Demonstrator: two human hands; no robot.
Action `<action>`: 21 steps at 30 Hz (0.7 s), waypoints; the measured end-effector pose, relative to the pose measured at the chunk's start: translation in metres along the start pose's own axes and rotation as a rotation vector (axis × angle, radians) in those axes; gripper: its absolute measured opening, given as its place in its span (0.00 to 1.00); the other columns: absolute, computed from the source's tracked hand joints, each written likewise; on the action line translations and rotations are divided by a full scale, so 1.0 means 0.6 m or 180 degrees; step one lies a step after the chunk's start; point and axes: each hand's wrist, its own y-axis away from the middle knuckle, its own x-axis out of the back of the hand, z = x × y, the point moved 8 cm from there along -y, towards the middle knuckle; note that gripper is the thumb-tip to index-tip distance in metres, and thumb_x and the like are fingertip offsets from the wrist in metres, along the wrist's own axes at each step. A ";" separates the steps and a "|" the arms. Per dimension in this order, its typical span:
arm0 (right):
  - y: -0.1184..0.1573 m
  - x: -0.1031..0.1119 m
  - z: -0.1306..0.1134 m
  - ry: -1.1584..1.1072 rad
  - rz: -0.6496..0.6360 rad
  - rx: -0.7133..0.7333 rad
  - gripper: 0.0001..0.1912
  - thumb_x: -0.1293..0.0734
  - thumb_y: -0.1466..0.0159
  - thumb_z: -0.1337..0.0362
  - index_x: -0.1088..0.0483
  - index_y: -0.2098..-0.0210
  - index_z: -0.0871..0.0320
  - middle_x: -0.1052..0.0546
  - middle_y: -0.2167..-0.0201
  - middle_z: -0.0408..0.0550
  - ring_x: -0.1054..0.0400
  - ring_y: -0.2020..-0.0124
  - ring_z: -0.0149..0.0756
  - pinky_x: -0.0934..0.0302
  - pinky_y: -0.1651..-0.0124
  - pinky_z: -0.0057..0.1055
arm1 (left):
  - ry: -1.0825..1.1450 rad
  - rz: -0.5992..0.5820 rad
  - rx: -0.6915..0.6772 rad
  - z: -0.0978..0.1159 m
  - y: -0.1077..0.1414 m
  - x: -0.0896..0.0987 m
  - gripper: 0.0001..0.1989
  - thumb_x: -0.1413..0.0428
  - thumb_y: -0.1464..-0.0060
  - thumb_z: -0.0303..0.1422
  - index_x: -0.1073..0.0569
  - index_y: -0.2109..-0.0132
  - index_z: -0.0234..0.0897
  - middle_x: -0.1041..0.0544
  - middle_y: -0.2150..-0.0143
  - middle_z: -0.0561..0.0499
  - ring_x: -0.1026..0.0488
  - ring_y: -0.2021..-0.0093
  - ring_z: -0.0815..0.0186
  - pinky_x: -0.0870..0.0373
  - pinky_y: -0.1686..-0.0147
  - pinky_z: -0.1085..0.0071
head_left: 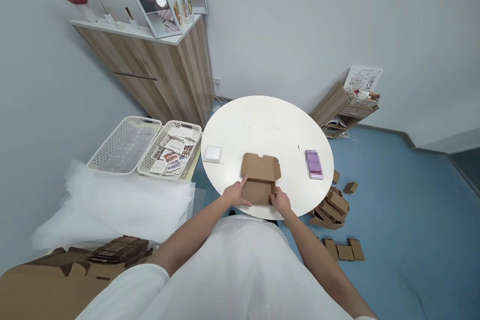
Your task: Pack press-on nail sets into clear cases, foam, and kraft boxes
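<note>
An opened brown cardboard box point(258, 192) lies near the front edge of the round white table point(262, 120), its lid raised toward the far side. My left hand point(237, 194) holds the box's left side, with thumb and fingers around the wall. On the right side, my right hand point(280, 201) grips the front right corner. The box looks bare inside. To its left sits a small stack of white squares point(212, 154), and a purple item, partly pixelated, point(314, 164) lies at the table's right.
Left of the table stand a basket of packets point(174, 152), a basket of clear pieces point(125, 145) and white sheets point(123, 205). Flat cardboard point(56, 285) is at the lower left. Small boxes point(330, 210) lie on the floor at right. A wooden cabinet point(150, 70) stands behind.
</note>
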 end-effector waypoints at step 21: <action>0.028 0.017 0.021 -0.1580 -0.0844 0.0040 0.33 0.43 0.43 0.46 0.50 0.42 0.54 0.33 0.51 0.53 0.30 0.68 0.33 0.38 0.70 0.29 | 0.2239 0.0757 0.1053 -0.049 0.050 -0.039 0.27 0.47 0.52 0.44 0.36 0.48 0.33 0.31 0.50 0.40 0.31 0.53 0.60 0.36 0.55 0.67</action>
